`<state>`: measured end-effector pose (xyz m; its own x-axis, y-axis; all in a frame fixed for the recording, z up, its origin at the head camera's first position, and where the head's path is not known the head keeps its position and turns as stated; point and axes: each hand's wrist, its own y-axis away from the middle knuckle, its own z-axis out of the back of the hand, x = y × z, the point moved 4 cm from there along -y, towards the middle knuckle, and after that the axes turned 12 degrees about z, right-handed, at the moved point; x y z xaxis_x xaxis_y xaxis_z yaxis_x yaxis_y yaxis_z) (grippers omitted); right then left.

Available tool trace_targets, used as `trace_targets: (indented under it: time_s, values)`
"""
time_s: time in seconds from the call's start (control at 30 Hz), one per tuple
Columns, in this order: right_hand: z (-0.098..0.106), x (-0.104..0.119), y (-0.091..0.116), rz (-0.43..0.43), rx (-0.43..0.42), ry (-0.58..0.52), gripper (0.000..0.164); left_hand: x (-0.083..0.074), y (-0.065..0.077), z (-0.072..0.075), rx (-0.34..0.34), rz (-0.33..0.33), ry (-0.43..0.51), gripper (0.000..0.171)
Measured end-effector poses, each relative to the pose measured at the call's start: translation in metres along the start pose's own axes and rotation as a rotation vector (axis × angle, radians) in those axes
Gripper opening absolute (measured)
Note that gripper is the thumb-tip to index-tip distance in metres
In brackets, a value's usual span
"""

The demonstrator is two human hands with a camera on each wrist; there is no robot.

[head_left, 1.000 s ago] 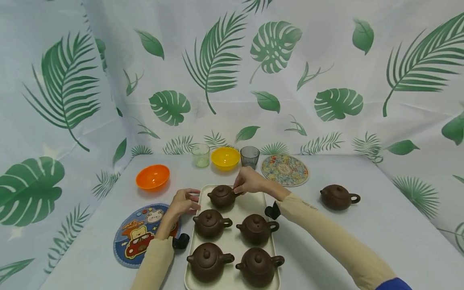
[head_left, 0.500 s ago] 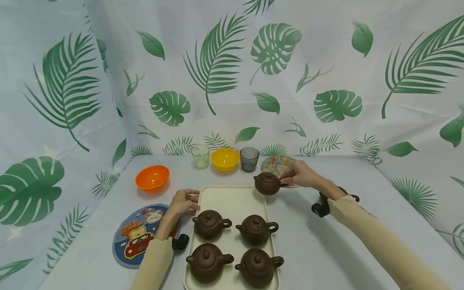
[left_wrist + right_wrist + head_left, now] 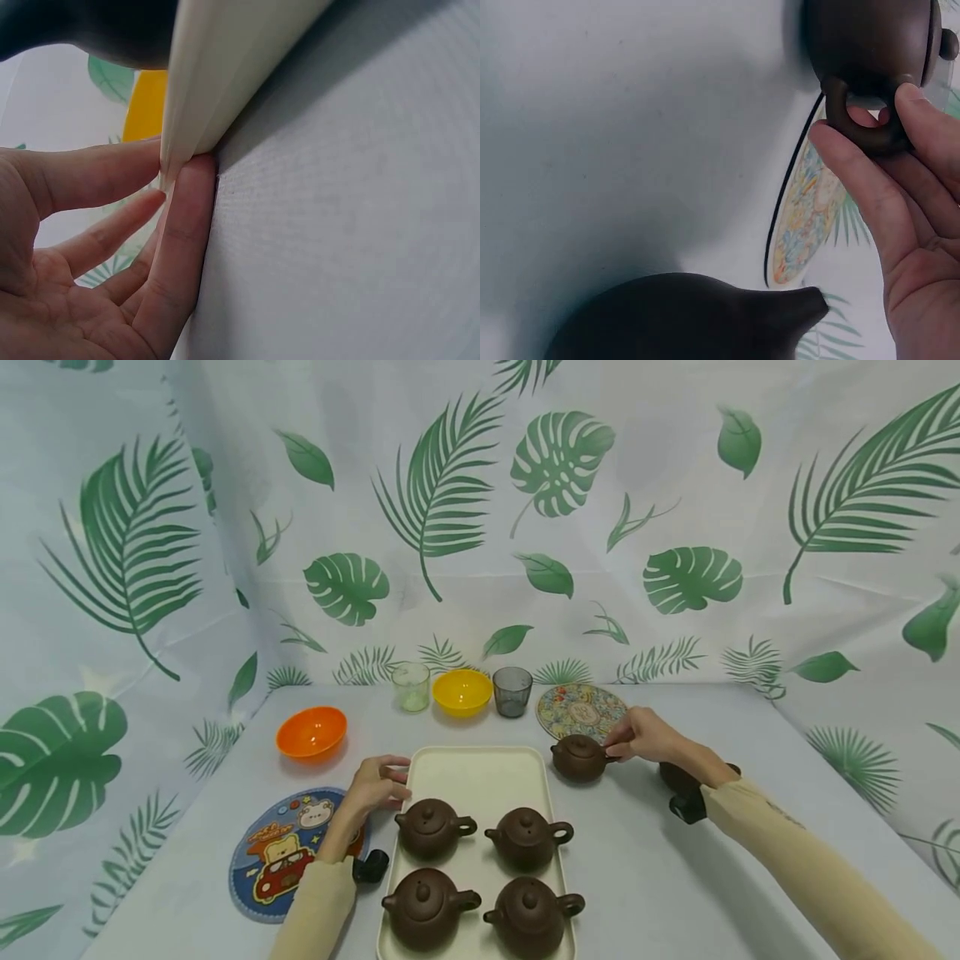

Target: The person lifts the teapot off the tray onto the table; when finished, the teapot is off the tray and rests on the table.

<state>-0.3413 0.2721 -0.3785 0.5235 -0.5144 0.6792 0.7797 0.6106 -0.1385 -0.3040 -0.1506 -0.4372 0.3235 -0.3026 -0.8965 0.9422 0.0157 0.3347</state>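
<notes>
My right hand (image 3: 647,735) pinches the handle of a small dark brown teapot (image 3: 579,760), just right of the tray's far corner. In the right wrist view, thumb and fingers hold the handle (image 3: 870,135) while the teapot is close against the white table. My left hand (image 3: 377,783) grips the left edge of a cream tray (image 3: 480,768); the left wrist view has thumb and fingers on either side of its rim (image 3: 187,112). Several lidded brown teapots stand in the near part of the tray, including one (image 3: 433,828) nearest the left hand.
Another brown teapot (image 3: 678,777) stands on the right, partly behind the right wrist. At the back are a green glass (image 3: 412,687), a yellow bowl (image 3: 462,693), a grey glass (image 3: 513,692) and a patterned round mat (image 3: 573,710). An orange bowl (image 3: 312,733) and blue mat (image 3: 251,868) lie left.
My right hand has lifted the teapot out of the tray's far left spot, carried it right past the rim and lowered it towards the table. The left hand has stayed at the tray edge.
</notes>
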Motion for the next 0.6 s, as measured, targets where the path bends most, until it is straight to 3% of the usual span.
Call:
trace_targets:
  time_s: [0.27, 0.37, 0.53, 0.6]
  values:
    - [0.001, -0.003, 0.001, -0.015, 0.003, 0.007, 0.017, -0.001, 0.0, -0.001, 0.004, -0.025, -0.008, 0.052]
    - [0.001, -0.001, 0.001, -0.014, -0.01, 0.069, 0.021, 0.0, -0.001, -0.001, 0.0, -0.024, -0.008, 0.051]
    - [0.001, 0.02, -0.003, 0.059, -0.108, 0.207, 0.031, 0.001, -0.002, -0.001, 0.003, -0.019, -0.001, 0.052]
    - [0.001, 0.034, -0.006, 0.093, -0.163, 0.196, 0.029, 0.001, -0.001, -0.001, 0.002, -0.017, -0.001, 0.052]
